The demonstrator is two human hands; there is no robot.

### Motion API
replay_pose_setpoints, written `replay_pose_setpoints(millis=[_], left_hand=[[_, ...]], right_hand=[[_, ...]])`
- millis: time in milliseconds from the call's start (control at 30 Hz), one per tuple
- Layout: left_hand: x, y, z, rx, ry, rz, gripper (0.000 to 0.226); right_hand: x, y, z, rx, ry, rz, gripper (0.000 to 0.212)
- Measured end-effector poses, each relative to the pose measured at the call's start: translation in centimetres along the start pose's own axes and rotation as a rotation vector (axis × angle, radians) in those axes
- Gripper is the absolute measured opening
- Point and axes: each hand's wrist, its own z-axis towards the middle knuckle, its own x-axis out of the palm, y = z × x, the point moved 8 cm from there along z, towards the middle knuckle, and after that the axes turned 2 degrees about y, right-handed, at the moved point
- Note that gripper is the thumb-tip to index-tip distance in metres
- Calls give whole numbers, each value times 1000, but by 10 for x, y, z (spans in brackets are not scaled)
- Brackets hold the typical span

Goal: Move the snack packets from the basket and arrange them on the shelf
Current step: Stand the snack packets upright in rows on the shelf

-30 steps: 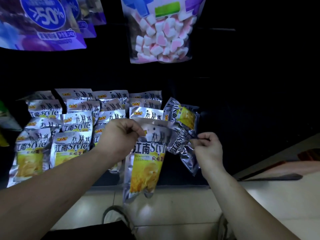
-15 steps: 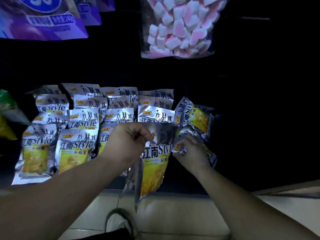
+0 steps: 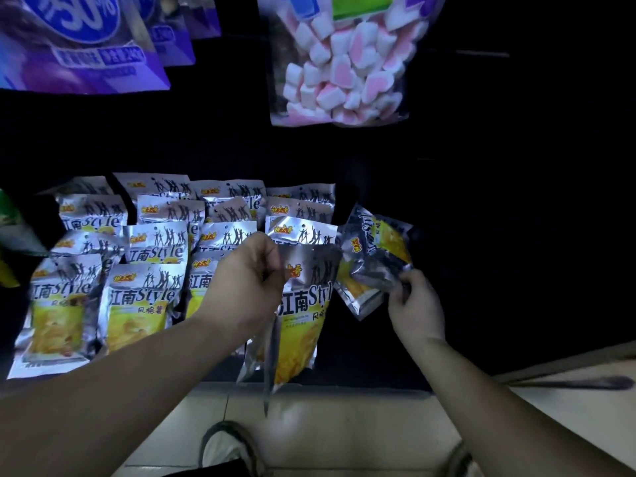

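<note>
The fingers of the left hand (image 3: 246, 275) are curled tight and pinch the top of a shiny snack packet (image 3: 303, 325). It hangs down over the front of the dark shelf (image 3: 371, 356). The right hand (image 3: 416, 304) pinches a bent packet (image 3: 375, 259) lying tilted just beside it. More packets (image 3: 144, 294) sit in rows on the left. A marshmallow bag (image 3: 344, 63) hangs above.

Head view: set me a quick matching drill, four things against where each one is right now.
Things:
1 marshmallow bag
2 purple bag
3 upright silver packet
4 tilted silver packet

Places:
A in the grip of the left hand
B top left
C in the grip of the right hand
D hanging top centre

Pairs: 1-D, 2-B, 3-A, 4-C.
</note>
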Motion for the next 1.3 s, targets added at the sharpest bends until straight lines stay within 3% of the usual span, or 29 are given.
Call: replay_pose_setpoints(millis=[167, 300, 533, 700, 800, 967, 1100, 1200, 1300], left_hand=[[-6, -24, -11, 30, -10, -19, 22], [-18, -32, -14, 48, -27, -22, 22], [-52, -36, -18, 27, -148, -61, 22], [-34, -39, -24, 8, 5, -135, 28], [-33, -40, -23, -3, 65, -213, 31], [-20, -41, -23, -28, 179, -292, 56], [-6, -42, -25, -48, 242, -363, 53], [-2, -39, -25, -78, 272, -364, 48], [-5, -39, -23, -94, 296, -370, 41]], right_hand=[[-63, 42, -20, 21, -109, 219, 11], [-85, 75, -42, 47, -81, 506, 17], [-95, 98, -70, 38, -89, 658, 22], [-70, 110, -79, -30, 35, 600, 35], [-59, 108, -79, -18, 30, 585, 31], [-28, 103, -81, 156, 102, 664, 13], [-15, 107, -82, 231, 100, 696, 41], [-19, 110, -81, 173, 34, 674, 60], [-21, 115, -77, 110, 103, 708, 94]])
